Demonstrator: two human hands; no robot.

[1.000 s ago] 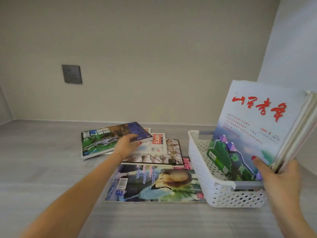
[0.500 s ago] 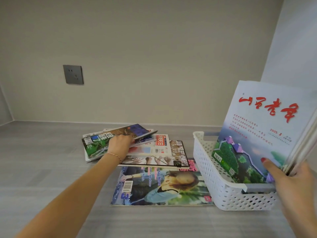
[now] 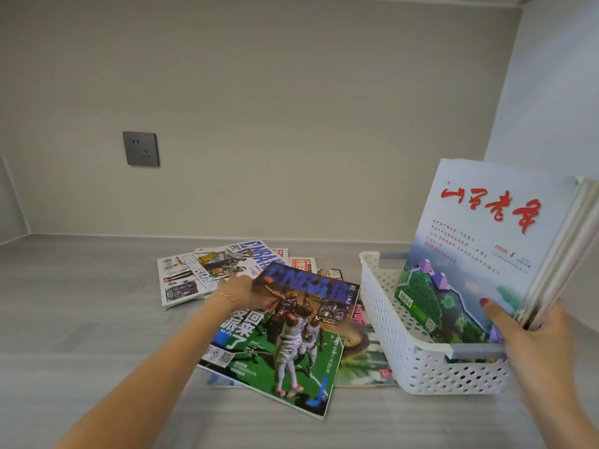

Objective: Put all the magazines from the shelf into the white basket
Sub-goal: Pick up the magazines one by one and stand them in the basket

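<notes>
My left hand (image 3: 239, 289) grips the far edge of a basketball magazine (image 3: 285, 335) with a blue title and green court, lifted and tilted over the pile. Under it lie a magazine with a woman on the cover (image 3: 359, 354) and a red-titled one (image 3: 303, 264); another basketball magazine (image 3: 207, 270) lies at the back left on the grey shelf (image 3: 81, 319). The white perforated basket (image 3: 418, 361) stands at the right. My right hand (image 3: 531, 338) holds a stack of magazines (image 3: 479, 254) upright in the basket, the front cover pale blue with red characters.
A grey wall socket (image 3: 141, 149) is set in the back wall at the left. A white side wall (image 3: 557, 92) closes the shelf just right of the basket. The shelf's back corner lies at the far left.
My left hand has picked the top basketball magazine off the back-left pile and brought it toward me and to the right, over the other magazines. My right hand keeps the stack upright in the basket.
</notes>
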